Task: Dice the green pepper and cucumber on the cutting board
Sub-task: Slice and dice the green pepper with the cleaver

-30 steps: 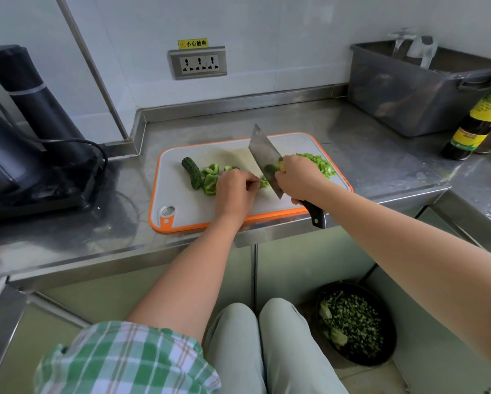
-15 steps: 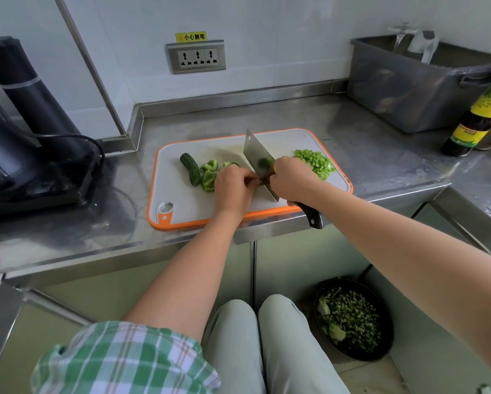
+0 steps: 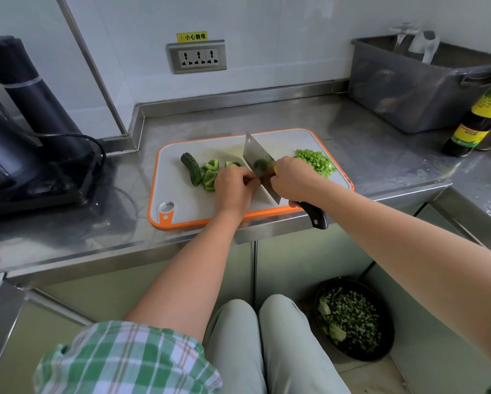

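Observation:
An orange-rimmed white cutting board (image 3: 176, 194) lies on the steel counter. A dark green cucumber piece (image 3: 191, 168) rests at its left, with green pepper chunks (image 3: 209, 176) beside it. Diced pepper (image 3: 315, 162) is heaped at the board's right. My right hand (image 3: 291, 177) grips a cleaver (image 3: 257, 163) whose blade stands on the board. My left hand (image 3: 233, 190), fingers curled, holds down a pepper piece against the blade; the piece is mostly hidden under my fingers.
A black appliance (image 3: 25, 132) with a cable stands at the left. A grey tub (image 3: 414, 86) and a dark sauce bottle (image 3: 478, 115) sit at the right. A wall socket (image 3: 197, 56) is behind the board. On the floor sits a black bowl (image 3: 355, 319) of chopped greens.
The cleaver was lifted a second ago and has come down onto the board beside my left fingers. Both hands stayed at the board's middle.

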